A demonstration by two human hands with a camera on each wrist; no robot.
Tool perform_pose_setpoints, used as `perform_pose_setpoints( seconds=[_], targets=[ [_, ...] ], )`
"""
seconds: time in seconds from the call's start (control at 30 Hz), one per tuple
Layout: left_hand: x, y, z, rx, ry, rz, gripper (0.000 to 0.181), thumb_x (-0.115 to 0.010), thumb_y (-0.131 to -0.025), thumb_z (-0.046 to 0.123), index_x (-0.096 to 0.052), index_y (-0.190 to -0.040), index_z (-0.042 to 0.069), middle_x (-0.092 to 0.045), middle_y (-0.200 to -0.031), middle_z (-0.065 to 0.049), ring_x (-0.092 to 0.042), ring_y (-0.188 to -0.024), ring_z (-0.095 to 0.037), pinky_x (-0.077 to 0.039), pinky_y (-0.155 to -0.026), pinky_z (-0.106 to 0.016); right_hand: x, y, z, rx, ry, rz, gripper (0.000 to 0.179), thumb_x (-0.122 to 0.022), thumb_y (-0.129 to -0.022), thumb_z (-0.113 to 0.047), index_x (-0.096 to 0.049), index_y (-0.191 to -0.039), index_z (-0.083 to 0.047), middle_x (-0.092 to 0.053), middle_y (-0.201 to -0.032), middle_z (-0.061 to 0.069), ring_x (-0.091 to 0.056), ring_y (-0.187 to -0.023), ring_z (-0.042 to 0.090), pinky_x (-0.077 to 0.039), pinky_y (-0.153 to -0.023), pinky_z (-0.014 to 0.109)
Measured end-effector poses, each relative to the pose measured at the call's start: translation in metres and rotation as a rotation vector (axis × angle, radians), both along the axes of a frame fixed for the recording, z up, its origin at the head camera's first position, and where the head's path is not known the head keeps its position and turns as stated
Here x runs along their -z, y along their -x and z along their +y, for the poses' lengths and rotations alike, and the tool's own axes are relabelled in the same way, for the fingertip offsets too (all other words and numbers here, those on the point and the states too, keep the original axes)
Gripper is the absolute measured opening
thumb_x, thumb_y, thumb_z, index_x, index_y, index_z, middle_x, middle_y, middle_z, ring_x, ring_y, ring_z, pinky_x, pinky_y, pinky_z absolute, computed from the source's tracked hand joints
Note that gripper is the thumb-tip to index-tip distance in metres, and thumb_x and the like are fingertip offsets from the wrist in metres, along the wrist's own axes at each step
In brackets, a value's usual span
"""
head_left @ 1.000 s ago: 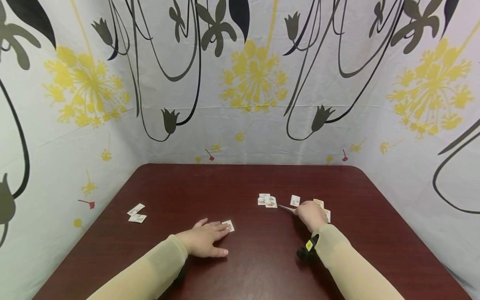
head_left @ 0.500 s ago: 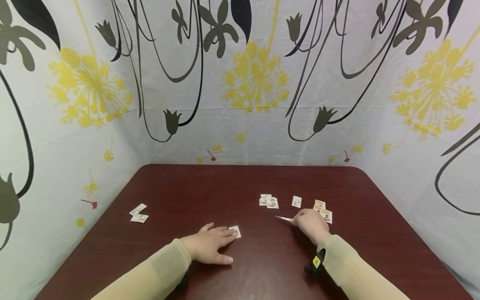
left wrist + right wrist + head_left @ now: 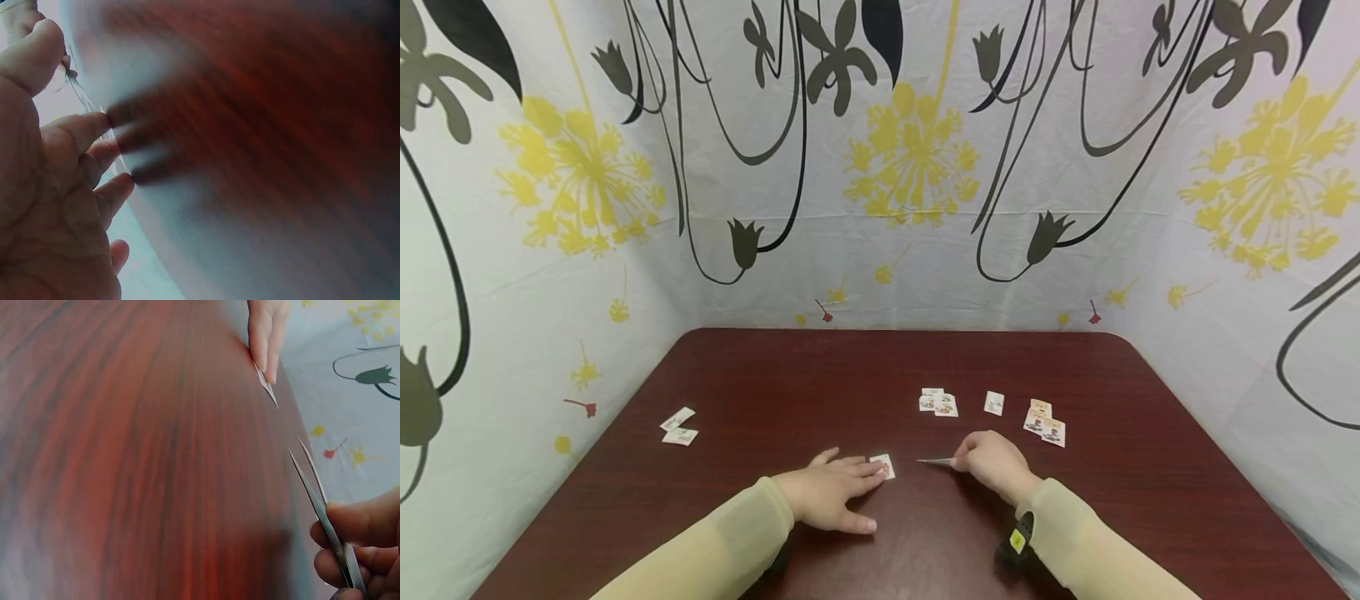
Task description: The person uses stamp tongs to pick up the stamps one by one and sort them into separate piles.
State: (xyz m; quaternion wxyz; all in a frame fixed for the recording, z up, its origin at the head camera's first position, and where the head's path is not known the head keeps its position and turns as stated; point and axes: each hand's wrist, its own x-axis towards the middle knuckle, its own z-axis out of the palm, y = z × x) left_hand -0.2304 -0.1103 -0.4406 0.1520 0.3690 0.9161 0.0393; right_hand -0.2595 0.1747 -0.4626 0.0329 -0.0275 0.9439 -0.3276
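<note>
My left hand (image 3: 831, 493) lies palm down on the table with its fingers spread and straight. Its fingertips rest on a small white printed card (image 3: 887, 467), which they partly cover; one edge of the card (image 3: 267, 387) tips up slightly in the right wrist view. To the right of it, my right hand (image 3: 996, 468) pinches a pair of metal tweezers (image 3: 325, 519) between thumb and fingers. The two tweezer tips stand a little apart with nothing between them. In the head view they point left toward the card, a short distance away.
Beyond my hands on the dark red table (image 3: 820, 375) lie a small overlapping group of white cards (image 3: 946, 406), a single card (image 3: 994, 403) and an orange-tinted group (image 3: 1054, 432). Two more cards (image 3: 680, 437) lie at far left. A patterned cloth (image 3: 850, 275) surrounds the table.
My right hand has brought the tweezers left and nearer to me, away from the cards at the right. The left hand and its card have shifted slightly right and nearer.
</note>
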Motion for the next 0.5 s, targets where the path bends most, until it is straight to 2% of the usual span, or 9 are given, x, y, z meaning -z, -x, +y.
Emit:
perform_pose_setpoints(
  seconds=[0.3, 0.5],
  targets=[
    [0.000, 0.000, 0.001, 0.013, 0.008, 0.009, 0.074, -0.051, -0.089, 0.065, -0.035, -0.150, 0.027, -0.029, -0.156, 0.008, -0.024, -0.143, -0.020, -0.014, -0.113, -0.054, 0.005, 0.002, -0.016, -0.043, 0.019, -0.008, 0.011, -0.075, -0.076, -0.020, -0.068, -0.068, -0.019, -0.061, -0.071, -0.008, -0.051, -0.065, 0.013, -0.041, -0.060, 0.032],
    [0.000, 0.001, 0.001, 0.016, 0.003, 0.012, 0.073, -0.051, -0.089, 0.064, -0.036, -0.150, 0.027, -0.029, -0.156, 0.008, -0.025, -0.143, -0.020, -0.015, -0.113, -0.054, 0.006, 0.009, -0.023, -0.040, 0.029, -0.008, 0.011, -0.075, -0.076, -0.021, -0.068, -0.069, -0.018, -0.063, -0.075, -0.008, -0.054, -0.067, 0.012, -0.045, -0.064, 0.033]
  ],
)
